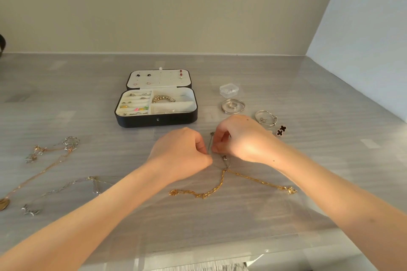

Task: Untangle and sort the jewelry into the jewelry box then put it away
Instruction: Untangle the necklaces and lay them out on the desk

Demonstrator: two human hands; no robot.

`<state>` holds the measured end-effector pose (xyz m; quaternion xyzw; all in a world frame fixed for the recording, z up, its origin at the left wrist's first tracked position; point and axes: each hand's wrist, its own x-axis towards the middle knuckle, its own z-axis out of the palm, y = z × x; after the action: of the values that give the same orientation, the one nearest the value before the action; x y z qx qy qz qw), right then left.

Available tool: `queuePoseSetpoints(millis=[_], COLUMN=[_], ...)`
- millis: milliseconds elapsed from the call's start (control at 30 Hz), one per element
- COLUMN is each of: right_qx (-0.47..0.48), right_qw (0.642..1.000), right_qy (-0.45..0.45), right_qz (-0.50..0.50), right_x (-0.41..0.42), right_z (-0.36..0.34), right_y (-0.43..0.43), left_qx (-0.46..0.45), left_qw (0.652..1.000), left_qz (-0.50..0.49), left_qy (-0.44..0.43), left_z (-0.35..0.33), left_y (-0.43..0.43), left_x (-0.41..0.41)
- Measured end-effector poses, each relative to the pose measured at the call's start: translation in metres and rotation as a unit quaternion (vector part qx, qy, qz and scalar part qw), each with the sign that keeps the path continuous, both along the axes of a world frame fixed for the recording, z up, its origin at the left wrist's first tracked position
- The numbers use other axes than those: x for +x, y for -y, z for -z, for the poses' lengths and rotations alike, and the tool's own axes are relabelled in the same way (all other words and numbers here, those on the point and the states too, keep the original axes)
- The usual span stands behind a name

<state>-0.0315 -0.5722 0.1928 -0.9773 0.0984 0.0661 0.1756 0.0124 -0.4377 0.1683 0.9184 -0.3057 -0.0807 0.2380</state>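
**Separating a Knotted Chain**

Left hand (182, 149) and right hand (239, 136) pinch a thin silver chain (209, 142) between closed fingertips, apparently working it free of the gold chain (217, 187) on the table (308, 94). The open jewelry box (156, 114) waits just beyond.

Both bare forearms reach in from the lower edge, the left from about seven o'clock and the right from about four o'clock, converging just below the centre. The left hand (182, 149) is curled into a loose fist, knuckles up, its thumb and forefinger pinched together at its three o'clock side. The right hand (239, 137) is arched, wrist raised, fingertips (217, 146) bent down and pinched at its nine o'clock side. The two pinches nearly touch.
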Motion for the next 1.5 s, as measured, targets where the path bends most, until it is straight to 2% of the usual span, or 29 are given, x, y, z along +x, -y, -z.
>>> queuePoseSetpoints(millis=[133,267,367,500,567,800,1067,1133,1267,1500], right_qx=[0.005,0.122,0.24,0.308,0.313,0.285,0.201,0.147,-0.02,-0.055], right_qw=[1.0,0.989,0.966,0.944,0.941,0.952,0.976,0.983,0.986,0.987], right_qy=[0.006,0.08,0.095,0.115,0.127,0.106,0.075,0.111,0.167,0.148], right_qz=[-0.016,-0.02,-0.016,-0.016,-0.023,-0.043,-0.044,-0.023,-0.011,-0.026], right_x=[-0.005,-0.022,-0.041,-0.065,-0.076,-0.107,-0.115,-0.112,-0.099,-0.09], right_z=[-0.003,-0.014,-0.025,-0.03,-0.03,-0.005,0.0,0.003,0.018,0.025], right_y=[0.0,0.01,0.015,0.018,0.018,0.012,0.015,0.017,0.018,0.018], left_qx=[-0.002,-0.006,-0.005,-0.004,-0.005,-0.016,-0.037,-0.054,-0.043,0.002], left_qw=[1.0,1.0,1.0,1.0,1.0,1.0,0.999,0.998,0.995,0.986], left_qz=[0.0,0.002,0.009,0.01,0.009,0.011,0.019,0.024,0.077,0.148], left_qy=[0.002,-0.002,0.002,0.008,0.006,0.014,0.013,0.025,0.047,0.075], left_z=[0.0,0.0,0.0,-0.001,-0.001,0.0,0.001,0.0,-0.002,0.0], left_y=[0.0,-0.001,-0.001,-0.003,-0.003,-0.004,-0.008,-0.012,-0.027,-0.045], left_x=[0.0,0.0,-0.001,-0.002,-0.003,-0.004,-0.005,-0.008,-0.028,-0.034])
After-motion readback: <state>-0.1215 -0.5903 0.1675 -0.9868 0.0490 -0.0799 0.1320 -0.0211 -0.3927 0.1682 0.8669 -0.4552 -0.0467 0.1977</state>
